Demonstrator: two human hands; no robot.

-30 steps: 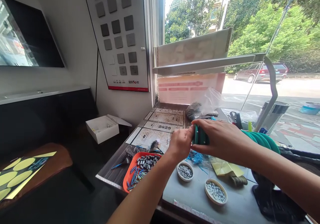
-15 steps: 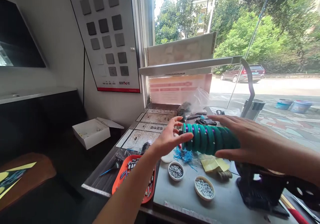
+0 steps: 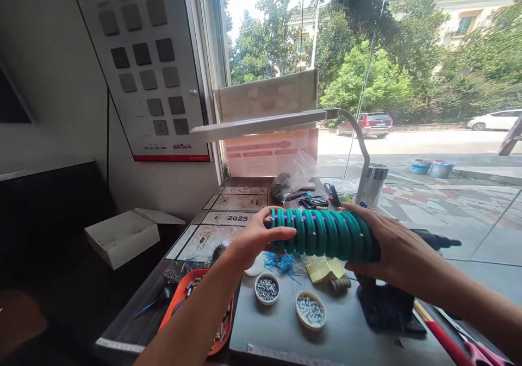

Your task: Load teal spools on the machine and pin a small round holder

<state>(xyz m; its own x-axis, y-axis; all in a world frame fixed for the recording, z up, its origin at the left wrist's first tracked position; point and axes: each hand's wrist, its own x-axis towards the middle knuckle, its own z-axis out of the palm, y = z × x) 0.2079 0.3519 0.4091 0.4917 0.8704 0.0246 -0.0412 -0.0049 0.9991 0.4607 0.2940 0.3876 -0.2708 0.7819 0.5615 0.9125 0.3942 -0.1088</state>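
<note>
A long roll of teal foam ring spools (image 3: 324, 233), studded with small white pinheads and showing bits of purple, lies level above the work board. My left hand (image 3: 255, 236) is closed around its left end, thumb across the front and fingers partly hidden behind. Around the right end, my right hand (image 3: 393, 241) has its fingers over the top and its thumb underneath. Below the roll are a round dish of dark metal beads (image 3: 267, 289), a dish of pale beads (image 3: 311, 310), blue strips (image 3: 281, 261) and a yellow paper (image 3: 324, 268).
An orange tray (image 3: 228, 330) of metal cylinders stands at the left by the board (image 3: 277, 333). A black stand (image 3: 389, 309) and a red-handled tool (image 3: 442, 333) are at the right. A lamp (image 3: 265, 125) spans the back before the window. An open white box (image 3: 122, 238) sits left.
The view has turned to the right. My right hand has closed in on the right end of the roll, and my left hand has settled around the left end.
</note>
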